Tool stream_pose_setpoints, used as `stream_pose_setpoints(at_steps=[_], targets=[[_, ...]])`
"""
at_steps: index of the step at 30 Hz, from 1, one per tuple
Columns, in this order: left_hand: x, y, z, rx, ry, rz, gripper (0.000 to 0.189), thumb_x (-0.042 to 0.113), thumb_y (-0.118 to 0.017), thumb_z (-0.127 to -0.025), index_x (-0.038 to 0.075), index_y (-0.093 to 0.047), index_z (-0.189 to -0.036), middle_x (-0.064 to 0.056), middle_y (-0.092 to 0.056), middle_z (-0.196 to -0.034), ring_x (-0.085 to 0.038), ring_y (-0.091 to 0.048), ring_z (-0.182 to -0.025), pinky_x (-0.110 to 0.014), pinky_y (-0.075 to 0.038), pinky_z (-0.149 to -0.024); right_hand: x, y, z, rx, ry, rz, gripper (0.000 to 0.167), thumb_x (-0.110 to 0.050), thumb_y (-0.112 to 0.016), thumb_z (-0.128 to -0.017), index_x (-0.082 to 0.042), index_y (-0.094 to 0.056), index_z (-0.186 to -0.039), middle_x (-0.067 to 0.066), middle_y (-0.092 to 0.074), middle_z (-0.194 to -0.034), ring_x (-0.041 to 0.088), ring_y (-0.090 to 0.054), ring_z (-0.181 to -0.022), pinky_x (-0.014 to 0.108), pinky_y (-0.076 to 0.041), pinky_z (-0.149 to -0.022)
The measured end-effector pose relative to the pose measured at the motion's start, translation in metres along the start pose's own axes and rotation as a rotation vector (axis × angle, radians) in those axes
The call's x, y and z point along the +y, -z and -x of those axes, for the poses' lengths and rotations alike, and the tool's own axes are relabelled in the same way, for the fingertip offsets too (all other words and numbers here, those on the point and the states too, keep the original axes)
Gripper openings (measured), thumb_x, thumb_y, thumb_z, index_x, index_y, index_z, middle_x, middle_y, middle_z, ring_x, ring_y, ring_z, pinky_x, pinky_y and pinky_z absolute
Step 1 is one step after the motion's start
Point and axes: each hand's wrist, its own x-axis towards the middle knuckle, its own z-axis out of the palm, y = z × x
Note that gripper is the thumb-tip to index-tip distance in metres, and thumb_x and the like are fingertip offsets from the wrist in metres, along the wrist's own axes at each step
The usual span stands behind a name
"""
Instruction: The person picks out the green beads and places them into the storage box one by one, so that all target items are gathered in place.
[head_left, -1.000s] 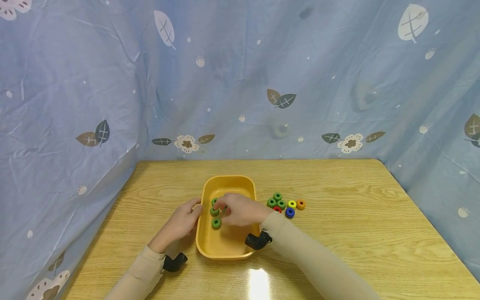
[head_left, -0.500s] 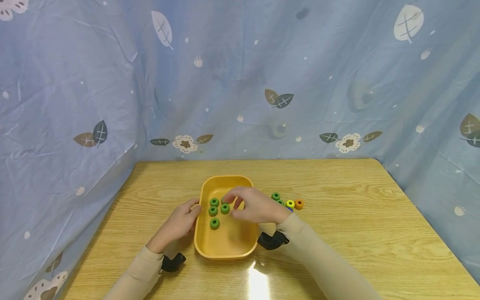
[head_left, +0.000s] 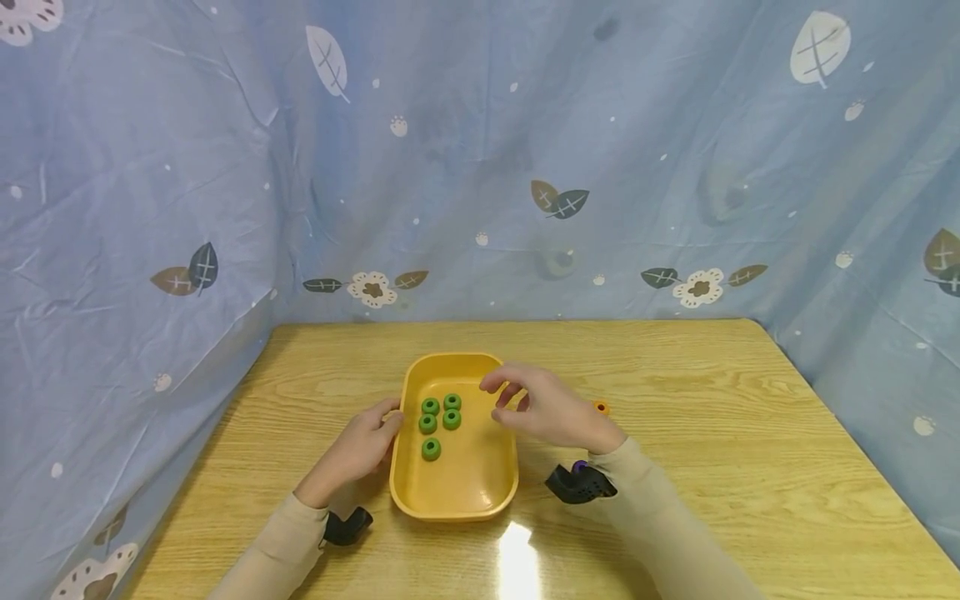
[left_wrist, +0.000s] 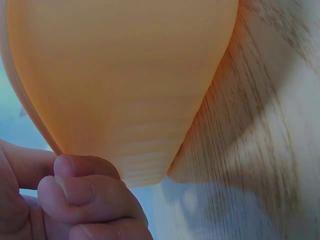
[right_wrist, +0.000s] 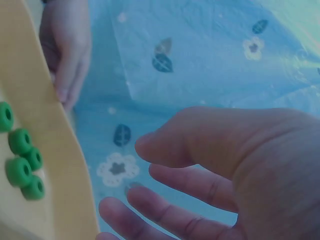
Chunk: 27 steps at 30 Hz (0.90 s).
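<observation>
A yellow plastic tray [head_left: 453, 510] lies on the wooden table with several green ring-shaped beads [head_left: 431, 450] inside, mostly clustered toward its left side. My left hand [head_left: 360, 446] holds the tray's left rim, with the thumb at the rim and the fingers bent beside the outer wall [left_wrist: 125, 75]. Over the right rim hovers my right hand [head_left: 551, 408], fingers loosely bent and apart from the thumb. Nothing sits between them in the right wrist view, where the green beads [right_wrist: 19, 172] show at left.
An orange bead [head_left: 601, 407] peeks out behind the right hand. A small purple-blue thing [head_left: 580, 466] shows by the black wrist camera [head_left: 581, 485]. My right hand and arm cover the area right of the tray. A patterned blue curtain [head_left: 480, 167] surrounds the wooden table [head_left: 712, 450].
My right hand has withdrawn from inside the tray to the right, uncovering more green beads there and covering most loose beads beside it. The left hand and tray have stayed put.
</observation>
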Motion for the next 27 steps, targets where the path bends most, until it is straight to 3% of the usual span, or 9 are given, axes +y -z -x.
stream_pose_setpoints(at_steps=[4, 8, 11, 14, 21, 27], targets=[[0.000, 0.000, 0.000, -0.001, -0.006, 0.005, 0.044, 0.026, -0.040, -0.114, 0.010, -0.047, -0.155, -0.009, -0.054, -0.063, -0.014, -0.038, -0.045, -0.028, -0.036, -0.043, 0.003, 0.011, 0.008, 0.021, -0.058, -0.051, 0.030, -0.011, -0.069, -0.099, -0.012, -0.066, -0.129, 0.007, -0.067, -0.126, 0.018, -0.068, -0.092, 0.032, -0.059, -0.068], [0.000, 0.000, 0.000, 0.001, -0.008, 0.000, 0.044, 0.026, -0.040, -0.114, 0.009, -0.047, -0.155, -0.008, -0.054, -0.063, -0.014, -0.039, -0.045, -0.028, -0.037, -0.044, 0.008, 0.020, 0.014, 0.049, -0.098, -0.089, 0.031, -0.012, -0.068, -0.100, -0.013, -0.066, -0.131, 0.008, -0.065, -0.128, 0.020, -0.069, -0.093, 0.031, -0.058, -0.062], [0.000, -0.001, 0.000, 0.007, -0.003, -0.004, 0.045, 0.026, -0.040, -0.114, 0.009, -0.047, -0.155, -0.007, -0.055, -0.062, -0.014, -0.040, -0.045, -0.029, -0.038, -0.044, 0.011, 0.027, 0.018, 0.078, -0.087, -0.058, 0.031, -0.014, -0.068, -0.101, -0.014, -0.066, -0.131, 0.007, -0.066, -0.129, 0.019, -0.067, -0.105, 0.031, -0.059, -0.075], [0.000, -0.001, 0.001, 0.012, 0.001, -0.007, 0.045, 0.027, -0.041, -0.114, 0.009, -0.048, -0.155, -0.005, -0.055, -0.062, -0.015, -0.041, -0.045, -0.029, -0.039, -0.044, 0.014, 0.032, 0.021, 0.096, -0.099, -0.038, 0.031, -0.016, -0.069, -0.101, -0.016, -0.067, -0.131, 0.005, -0.067, -0.128, 0.019, -0.067, -0.106, 0.033, -0.059, -0.081], [0.000, -0.001, 0.001, 0.018, 0.006, -0.009, 0.044, 0.027, -0.041, -0.114, 0.010, -0.049, -0.154, -0.005, -0.055, -0.062, -0.015, -0.041, -0.045, -0.030, -0.039, -0.044, 0.023, 0.040, 0.025, 0.149, -0.137, -0.007, 0.031, -0.016, -0.069, -0.100, -0.016, -0.066, -0.131, 0.005, -0.068, -0.126, 0.020, -0.067, -0.107, 0.044, -0.057, -0.088], [0.000, 0.000, 0.000, 0.017, 0.006, -0.019, 0.045, 0.028, -0.040, -0.114, 0.010, -0.048, -0.155, -0.004, -0.053, -0.061, -0.014, -0.040, -0.044, -0.029, -0.038, -0.044, 0.033, 0.040, 0.023, 0.156, -0.150, -0.012, 0.032, -0.016, -0.069, -0.100, -0.013, -0.066, -0.132, 0.008, -0.068, -0.127, 0.023, -0.068, -0.106, 0.041, -0.058, -0.087]])
